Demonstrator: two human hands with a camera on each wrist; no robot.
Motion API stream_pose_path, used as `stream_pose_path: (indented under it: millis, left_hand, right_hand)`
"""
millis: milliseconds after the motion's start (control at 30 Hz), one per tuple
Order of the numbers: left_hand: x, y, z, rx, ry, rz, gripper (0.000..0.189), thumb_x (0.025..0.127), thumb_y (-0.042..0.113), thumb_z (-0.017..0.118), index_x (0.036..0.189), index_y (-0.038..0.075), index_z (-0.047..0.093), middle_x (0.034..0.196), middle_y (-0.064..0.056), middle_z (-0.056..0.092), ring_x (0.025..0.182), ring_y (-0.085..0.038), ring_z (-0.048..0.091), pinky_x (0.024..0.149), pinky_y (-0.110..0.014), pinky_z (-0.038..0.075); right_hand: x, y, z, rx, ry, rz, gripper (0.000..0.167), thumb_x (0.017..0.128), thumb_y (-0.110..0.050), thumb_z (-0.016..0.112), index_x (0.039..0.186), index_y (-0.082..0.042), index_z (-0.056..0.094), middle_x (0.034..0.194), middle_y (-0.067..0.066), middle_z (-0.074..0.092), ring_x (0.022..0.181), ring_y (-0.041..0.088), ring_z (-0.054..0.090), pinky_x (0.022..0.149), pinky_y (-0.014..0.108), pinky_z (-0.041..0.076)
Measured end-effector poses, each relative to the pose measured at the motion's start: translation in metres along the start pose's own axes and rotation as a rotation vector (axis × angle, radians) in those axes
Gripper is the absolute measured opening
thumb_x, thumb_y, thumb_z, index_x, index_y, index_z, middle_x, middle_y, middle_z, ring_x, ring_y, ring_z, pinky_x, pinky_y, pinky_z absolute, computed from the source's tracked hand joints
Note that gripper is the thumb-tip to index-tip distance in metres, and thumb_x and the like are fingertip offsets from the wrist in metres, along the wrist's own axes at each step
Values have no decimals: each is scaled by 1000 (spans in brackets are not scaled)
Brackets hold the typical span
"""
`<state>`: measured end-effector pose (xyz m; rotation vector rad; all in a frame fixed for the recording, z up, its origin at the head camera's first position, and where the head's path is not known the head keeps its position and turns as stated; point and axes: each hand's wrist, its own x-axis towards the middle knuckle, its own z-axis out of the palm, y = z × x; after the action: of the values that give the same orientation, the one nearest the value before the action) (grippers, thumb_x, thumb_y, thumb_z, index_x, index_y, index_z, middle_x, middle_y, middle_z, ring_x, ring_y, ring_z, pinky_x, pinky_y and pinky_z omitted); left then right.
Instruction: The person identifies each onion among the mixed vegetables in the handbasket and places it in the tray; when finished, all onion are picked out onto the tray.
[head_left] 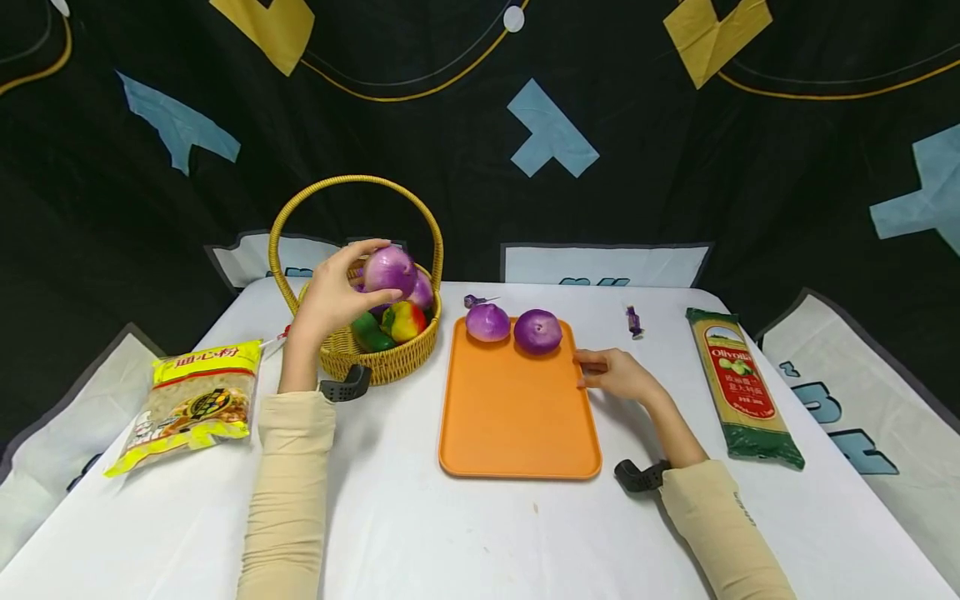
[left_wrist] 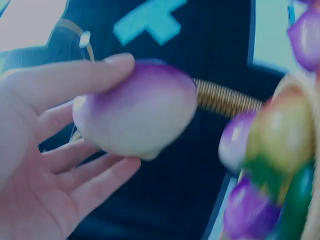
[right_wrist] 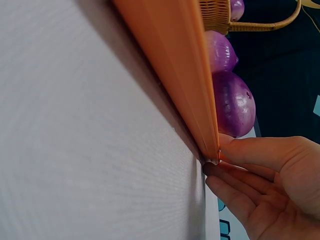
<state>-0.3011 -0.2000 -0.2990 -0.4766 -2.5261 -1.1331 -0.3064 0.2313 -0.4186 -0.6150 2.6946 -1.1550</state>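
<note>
My left hand (head_left: 333, 287) grips a purple onion (head_left: 391, 272) between thumb and fingers, raised over the front of the wicker basket (head_left: 382, 363). In the left wrist view, the onion (left_wrist: 145, 107) shows a purple top fading to a pale underside. Inside the basket lie more purple onions, a yellow-red pepper (head_left: 403, 321) and a green vegetable (head_left: 370, 333) that is partly hidden. Two other purple onions, one lighter (head_left: 487, 322) and one darker (head_left: 537, 332), sit at the far end of the orange tray (head_left: 517, 417). My right hand (head_left: 618, 372) pinches the tray's right edge, thumb over the rim.
A yellow bag of pasta (head_left: 197, 404) lies left of the basket. At the right lies a green-and-gold spaghetti packet (head_left: 742, 383). Small purple wrapped pieces rest behind the tray (head_left: 474, 301) and to its right (head_left: 634, 322). A dark curtain (head_left: 465, 150) hangs behind the white table (head_left: 480, 542).
</note>
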Motion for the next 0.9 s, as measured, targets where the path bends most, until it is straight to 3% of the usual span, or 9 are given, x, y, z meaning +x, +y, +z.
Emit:
stream_pose_path:
  millis: [167,367,467,600,900]
  left_hand:
    - [7,18,37,-84,-131,134,66,78,28,81,137,20,51,136,-7,51,120,-31,53,95,-48,48]
    - [11,21,94,-67,-340,274,62,79,18,82,134,13,53,133,-5,55,121,-23,52,100,-43,45]
    - [10,15,116,-34,-423,283,62,77,15,82,132,11,54,132,-6,56,120,-24,52,102,-42,43]
    - [7,8,132,22,-493,245,62,78,13,82,133,10,53,134,-9,55,123,-27,51,105,-44,39]
    - [9,-1,138,90,-526,177,65,83,18,77,140,8,47,139,-15,50,129,-30,45,110,-44,33]
  right_hand:
    - [0,0,0,5,0,-8,50,89,-5,67,133,11,49,136,26,49,120,38,54,101,45,42]
    - [0,0,0,13,-4,-11,50,89,-4,66,133,11,49,136,27,49,120,39,53,101,45,42]
    - [1,0,1,16,-3,-7,50,89,-5,67,133,10,49,136,26,49,120,38,54,101,45,42]
    - [1,1,1,14,-6,-6,50,89,-4,67,133,10,49,136,26,49,120,38,53,101,45,42]
    - [1,1,0,10,-5,-1,50,89,-5,67,133,11,49,136,27,48,120,39,53,101,45,42]
